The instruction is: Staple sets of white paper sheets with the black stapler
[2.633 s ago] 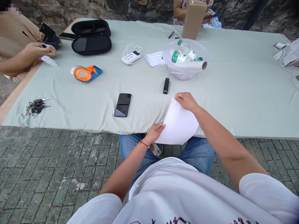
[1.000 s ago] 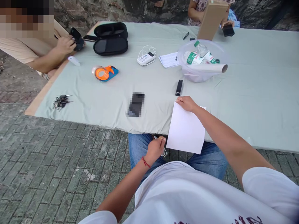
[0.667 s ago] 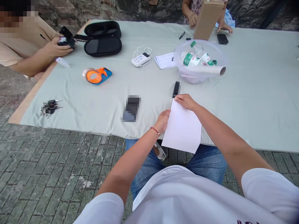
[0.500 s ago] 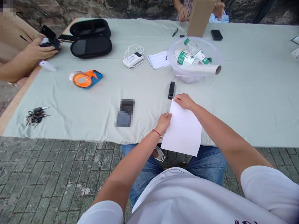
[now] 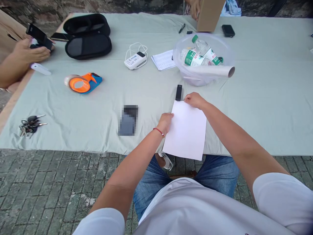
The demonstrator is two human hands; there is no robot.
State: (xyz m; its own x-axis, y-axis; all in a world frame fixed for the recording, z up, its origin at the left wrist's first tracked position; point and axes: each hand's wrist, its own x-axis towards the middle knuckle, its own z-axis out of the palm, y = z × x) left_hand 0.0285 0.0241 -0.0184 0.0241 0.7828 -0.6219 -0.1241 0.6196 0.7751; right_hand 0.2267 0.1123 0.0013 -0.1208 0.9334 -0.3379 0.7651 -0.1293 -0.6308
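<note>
A white sheet of paper (image 5: 185,132) lies over the table's front edge, its near end sticking out above my lap. My left hand (image 5: 165,122) grips its left side, thumb on top. At the top edge my right hand (image 5: 195,100) pinches the paper between thumb and fingers. Just beyond the sheet's upper left corner lies a small black stick-shaped device (image 5: 179,92), its near end close to or touching the paper. To the left of my left hand is a dark, pixelated flat item (image 5: 128,120).
On the cloth-covered table (image 5: 264,98) stand a plastic basin (image 5: 179,68) with bottles, an orange tape dispenser (image 5: 79,84), keys (image 5: 30,125), a white corded device (image 5: 135,61), printed papers (image 5: 163,60) and an open black case (image 5: 88,46). Another person's hand (image 5: 195,9) touches a cardboard box (image 5: 210,16).
The paper has shifted left, its top corner now by the black device. My right hand has slid along the top edge, away from that corner. The view has turned slightly.
</note>
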